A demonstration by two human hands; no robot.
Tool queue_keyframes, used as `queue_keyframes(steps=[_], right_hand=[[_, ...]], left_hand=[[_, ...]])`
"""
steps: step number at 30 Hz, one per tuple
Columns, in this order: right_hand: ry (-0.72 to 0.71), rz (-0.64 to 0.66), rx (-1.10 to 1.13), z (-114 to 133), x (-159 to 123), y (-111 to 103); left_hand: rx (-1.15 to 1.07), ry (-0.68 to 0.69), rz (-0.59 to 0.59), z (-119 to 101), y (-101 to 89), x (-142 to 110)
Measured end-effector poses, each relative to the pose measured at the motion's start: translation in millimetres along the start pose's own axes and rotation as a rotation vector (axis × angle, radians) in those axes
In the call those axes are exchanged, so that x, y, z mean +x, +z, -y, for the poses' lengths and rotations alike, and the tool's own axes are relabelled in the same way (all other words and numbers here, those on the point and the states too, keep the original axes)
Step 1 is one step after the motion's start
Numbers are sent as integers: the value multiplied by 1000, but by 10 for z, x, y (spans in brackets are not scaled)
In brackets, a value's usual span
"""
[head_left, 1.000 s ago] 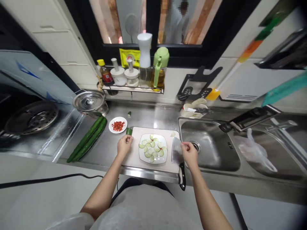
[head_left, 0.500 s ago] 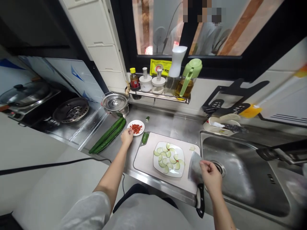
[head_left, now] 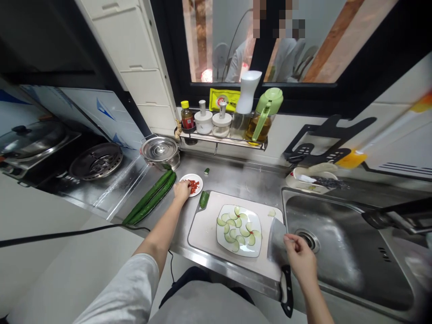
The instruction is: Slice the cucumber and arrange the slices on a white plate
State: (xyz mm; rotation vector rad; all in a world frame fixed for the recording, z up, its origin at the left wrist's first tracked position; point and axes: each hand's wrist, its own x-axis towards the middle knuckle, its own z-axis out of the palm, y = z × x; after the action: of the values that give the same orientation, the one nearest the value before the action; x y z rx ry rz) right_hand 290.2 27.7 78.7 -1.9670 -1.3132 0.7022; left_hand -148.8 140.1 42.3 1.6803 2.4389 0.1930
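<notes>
At far left, a lidded pan point(head_left: 32, 138) and a burner point(head_left: 96, 162) flanked a lidded steel pot point(head_left: 160, 152) and two whole cucumbers point(head_left: 150, 198). The left hand point(head_left: 182, 190) reached over a small white plate point(head_left: 192, 176), fingertips among chopped red pieces point(head_left: 195, 185); whether they gripped any could not be told. A cut cucumber piece point(head_left: 204, 199) stood between this plate and the pale cutting board point(head_left: 205, 231), on which a square plate point(head_left: 247, 250) bore cucumber slices point(head_left: 232, 234) set in pinwheels. A knife point(head_left: 278, 249) separated that plate from the loosely closed right hand point(head_left: 302, 258), beside the sink point(head_left: 351, 265). Axes, left to right: the whole cucumbers slanted from near left to far right; the board extended lengthwise from left to right; the square plate lay flat, its slices curving outward; the knife pointed away from the person, its handle overhanging the counter edge.
</notes>
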Motion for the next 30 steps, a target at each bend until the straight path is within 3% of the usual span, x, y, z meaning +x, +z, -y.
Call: queue_keyframes(steps=[18,26,30], right_hand=[[-6,44,-13,108,3,16],[-44,30,9,101,-14,6],[-81,53,12,173,-23,49]], left_hand=[[-123,-108,18,10,79,42],[-431,-264,-64,-12,-31,-38],[-703,-211,-71,-176,-106,-174]])
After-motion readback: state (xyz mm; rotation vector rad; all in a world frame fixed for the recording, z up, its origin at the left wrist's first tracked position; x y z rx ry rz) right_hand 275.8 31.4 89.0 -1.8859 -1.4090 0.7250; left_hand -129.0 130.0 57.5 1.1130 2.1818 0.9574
